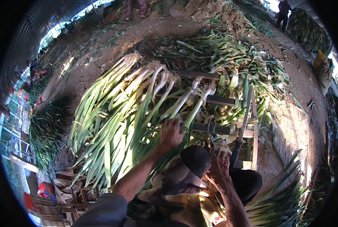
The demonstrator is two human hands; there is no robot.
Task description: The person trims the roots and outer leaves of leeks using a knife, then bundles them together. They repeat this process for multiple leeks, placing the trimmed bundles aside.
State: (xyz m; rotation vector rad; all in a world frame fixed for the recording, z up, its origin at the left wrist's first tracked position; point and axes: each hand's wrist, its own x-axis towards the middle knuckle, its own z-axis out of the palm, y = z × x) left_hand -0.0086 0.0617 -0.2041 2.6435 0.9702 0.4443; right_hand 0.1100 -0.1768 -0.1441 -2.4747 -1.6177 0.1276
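Note:
Palm down, my left hand (171, 133) is over the leaves of long green onions, its thumb apart from the fingers and the fingertips blurred. Two white-stemmed onions (198, 103) with roots pointing away lie just beyond it on a slatted wooden frame. To its left spreads a thick row of green onions (116, 113), root ends away from me. My right hand (220, 164) is beside my dark-capped knee (196, 160), its fingers bent near some pale scraps. Whatever lies under those fingers is hidden. A long dark strip (242, 127) runs just right of that hand.
Loose leaves and trimmings (223, 51) are heaped beyond the frame's slats (218, 100). More onions (276, 207) lie at lower right, and a dark green pile (50, 130) at left. Woven baskets (45, 204) stand at lower left. A person (284, 14) stands far right.

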